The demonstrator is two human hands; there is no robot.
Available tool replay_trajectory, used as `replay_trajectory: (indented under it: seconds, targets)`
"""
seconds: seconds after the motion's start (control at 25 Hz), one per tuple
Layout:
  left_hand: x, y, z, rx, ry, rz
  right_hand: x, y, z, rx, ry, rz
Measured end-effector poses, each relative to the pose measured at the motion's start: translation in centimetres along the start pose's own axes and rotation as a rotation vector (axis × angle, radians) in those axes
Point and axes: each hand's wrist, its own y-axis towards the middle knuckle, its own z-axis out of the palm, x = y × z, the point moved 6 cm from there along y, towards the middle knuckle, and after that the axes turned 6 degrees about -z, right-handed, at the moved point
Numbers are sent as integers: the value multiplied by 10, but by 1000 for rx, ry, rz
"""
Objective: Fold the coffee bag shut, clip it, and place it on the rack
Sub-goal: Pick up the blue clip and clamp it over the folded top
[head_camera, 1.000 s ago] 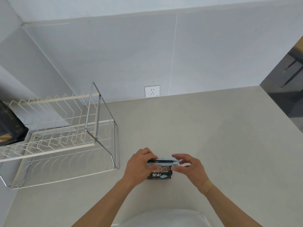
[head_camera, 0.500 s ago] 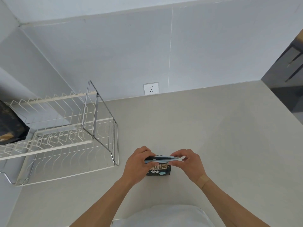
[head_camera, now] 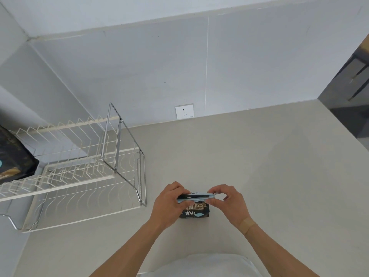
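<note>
A small black coffee bag [head_camera: 194, 211] with white lettering stands upright on the grey counter [head_camera: 259, 176]. Across its folded top lies a long pale-blue clip [head_camera: 196, 197]. My left hand [head_camera: 169, 204] grips the bag's top and the clip's left end. My right hand [head_camera: 229, 202] pinches the clip's right end between thumb and fingers. The white wire rack [head_camera: 79, 176] stands to the left of the bag, about a hand's width away.
Another black bag [head_camera: 14, 158] rests on the rack's upper tier at the far left. A wall socket [head_camera: 184, 111] sits on the back wall. The counter's right edge [head_camera: 343, 132] drops off to a dark floor.
My right hand's fingers have closed in onto the clip's right end. The two arms of the clip now lie closer together over the bag's top.
</note>
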Motion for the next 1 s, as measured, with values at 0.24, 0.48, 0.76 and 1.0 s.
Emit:
replay_trajectory:
  seconds: [0.24,0.48,0.76,1.0]
  targets:
    - [-7,-5,-3,-5,91,38,-2,-8,8,-52,79,30]
    - [-46,-1,-5,-58,223,302,8,-5,8,-37,44,-25]
    - [-51,6,-1,-33,258,321,11,0,5,-38,19,-60]
    - [-42,6,8,11,110,213,10,1,6,-46,16,-61]
